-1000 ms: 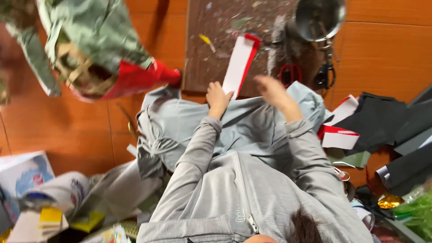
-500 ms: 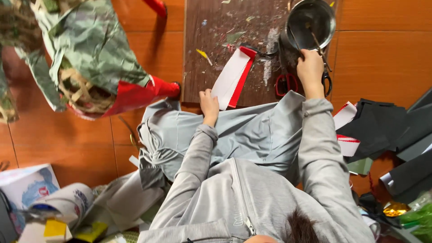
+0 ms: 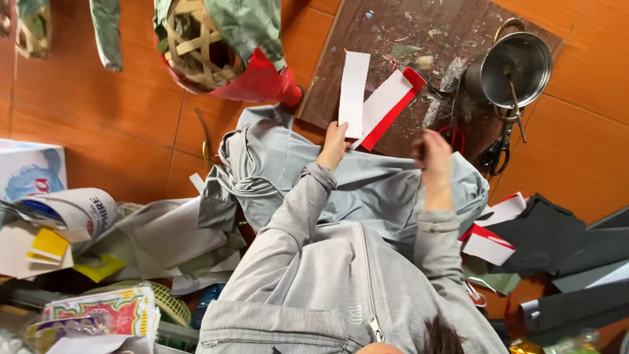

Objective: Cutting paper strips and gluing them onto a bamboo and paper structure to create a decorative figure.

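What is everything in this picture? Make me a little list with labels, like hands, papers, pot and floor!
Left hand: holds the bottom end of a white paper strip with zigzag edges.
Right hand: raised and blurred; what it grips cannot be told.
Beside the strip: a red-and-white folded paper piece on a stained brown wooden board.
Pot: a round metal pot with a stick inside, on the board's corner.
Tools: black-handled scissors by the pot.
Lap: grey cloth.
Floor: orange tiles.
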